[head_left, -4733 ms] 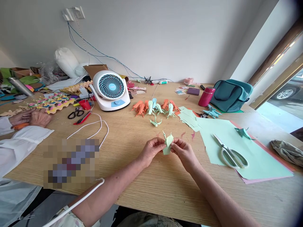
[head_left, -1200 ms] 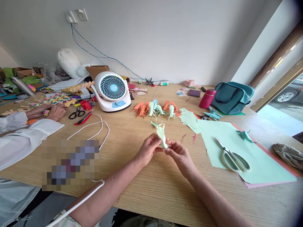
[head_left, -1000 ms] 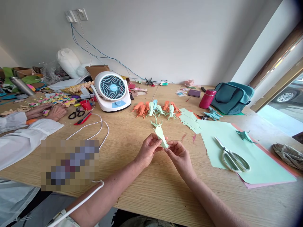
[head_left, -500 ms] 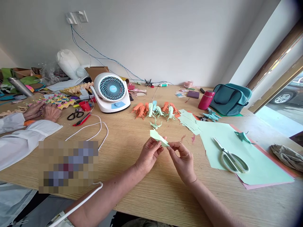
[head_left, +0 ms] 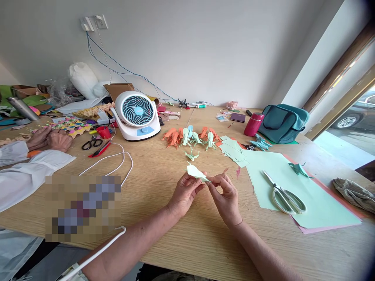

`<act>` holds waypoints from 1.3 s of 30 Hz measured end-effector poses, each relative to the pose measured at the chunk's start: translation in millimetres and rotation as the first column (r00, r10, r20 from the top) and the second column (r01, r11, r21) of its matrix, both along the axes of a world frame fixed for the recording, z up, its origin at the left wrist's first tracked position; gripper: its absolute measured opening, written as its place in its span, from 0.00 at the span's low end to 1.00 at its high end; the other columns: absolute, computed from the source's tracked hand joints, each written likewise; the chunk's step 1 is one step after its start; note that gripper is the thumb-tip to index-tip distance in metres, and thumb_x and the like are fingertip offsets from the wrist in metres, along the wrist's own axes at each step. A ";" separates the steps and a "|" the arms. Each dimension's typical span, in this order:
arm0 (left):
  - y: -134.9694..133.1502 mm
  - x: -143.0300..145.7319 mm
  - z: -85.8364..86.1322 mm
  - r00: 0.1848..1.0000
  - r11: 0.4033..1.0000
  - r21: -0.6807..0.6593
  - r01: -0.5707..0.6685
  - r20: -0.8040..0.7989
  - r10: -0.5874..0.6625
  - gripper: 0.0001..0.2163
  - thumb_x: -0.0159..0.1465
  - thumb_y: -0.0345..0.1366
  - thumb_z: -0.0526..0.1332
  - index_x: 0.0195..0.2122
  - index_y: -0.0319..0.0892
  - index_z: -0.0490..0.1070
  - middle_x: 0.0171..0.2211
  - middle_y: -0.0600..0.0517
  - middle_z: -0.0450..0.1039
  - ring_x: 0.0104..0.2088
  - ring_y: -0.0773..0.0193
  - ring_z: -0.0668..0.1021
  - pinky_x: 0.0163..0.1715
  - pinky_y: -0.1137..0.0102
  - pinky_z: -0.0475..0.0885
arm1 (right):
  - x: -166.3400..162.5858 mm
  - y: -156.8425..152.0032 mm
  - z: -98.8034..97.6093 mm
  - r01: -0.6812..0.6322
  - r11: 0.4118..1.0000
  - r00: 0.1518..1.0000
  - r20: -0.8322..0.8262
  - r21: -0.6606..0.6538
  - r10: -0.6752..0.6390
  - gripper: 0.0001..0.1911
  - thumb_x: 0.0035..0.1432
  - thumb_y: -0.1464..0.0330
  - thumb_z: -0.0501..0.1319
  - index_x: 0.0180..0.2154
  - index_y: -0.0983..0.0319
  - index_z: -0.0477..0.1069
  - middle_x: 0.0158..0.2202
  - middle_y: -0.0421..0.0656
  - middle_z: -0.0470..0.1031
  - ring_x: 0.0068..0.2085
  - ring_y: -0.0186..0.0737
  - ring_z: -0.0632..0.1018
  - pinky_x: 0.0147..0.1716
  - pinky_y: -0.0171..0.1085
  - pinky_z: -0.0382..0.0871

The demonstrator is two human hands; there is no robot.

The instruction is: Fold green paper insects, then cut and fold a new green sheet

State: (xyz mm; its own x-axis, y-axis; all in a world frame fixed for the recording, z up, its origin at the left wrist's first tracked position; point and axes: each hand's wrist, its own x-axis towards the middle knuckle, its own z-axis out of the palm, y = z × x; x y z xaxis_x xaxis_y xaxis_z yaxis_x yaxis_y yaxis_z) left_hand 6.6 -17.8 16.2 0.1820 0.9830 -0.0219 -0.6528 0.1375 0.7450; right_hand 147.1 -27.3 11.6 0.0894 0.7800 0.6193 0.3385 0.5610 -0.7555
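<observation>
A pale green piece of folded paper (head_left: 195, 172) is held between my two hands above the wooden table. My left hand (head_left: 186, 192) pinches its lower edge between thumb and fingers. The narrow right end is pinched by my right hand (head_left: 224, 193). Just beyond lies a light green folded-paper figure (head_left: 191, 155). Farther back, several orange paper figures (head_left: 172, 137) and pale green ones (head_left: 185, 136) stand in a row. Loose green paper pieces (head_left: 233, 151) lie to their right, overlapping a large green sheet (head_left: 310, 195) that carries white-handled scissors (head_left: 285, 195).
A white fan (head_left: 136, 116) stands back left, near black-handled scissors (head_left: 92, 143) and a white cable (head_left: 131, 164). At far left a co-worker's hands (head_left: 54, 139) rest near colourful pieces. A red flask (head_left: 253, 124) and a teal bag (head_left: 283, 123) stand back right.
The folded paper has turned slightly, so more of its broad face shows. Both hands keep their pinch on it. The whole view has shifted a little.
</observation>
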 end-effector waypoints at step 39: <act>-1.6 0.7 -0.7 0.999 0.996 -0.086 0.002 0.052 0.002 0.13 0.50 0.33 0.74 0.36 0.41 0.76 0.44 0.51 0.79 0.43 0.67 0.78 0.40 0.74 0.73 | 12.1 6.9 -4.2 0.029 0.989 0.968 0.242 0.143 -0.063 0.05 0.64 0.71 0.59 0.34 0.58 0.72 0.28 0.40 0.65 0.28 0.35 0.67 0.25 0.36 0.65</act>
State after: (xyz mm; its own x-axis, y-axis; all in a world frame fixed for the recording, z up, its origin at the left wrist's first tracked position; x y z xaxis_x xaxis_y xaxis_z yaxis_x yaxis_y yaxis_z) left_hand 7.4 -19.4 15.6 0.1849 0.9780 -0.0969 -0.6900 0.1994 0.6958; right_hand 159.2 -20.4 7.3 -0.0449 0.6847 0.7274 0.5318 0.6328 -0.5628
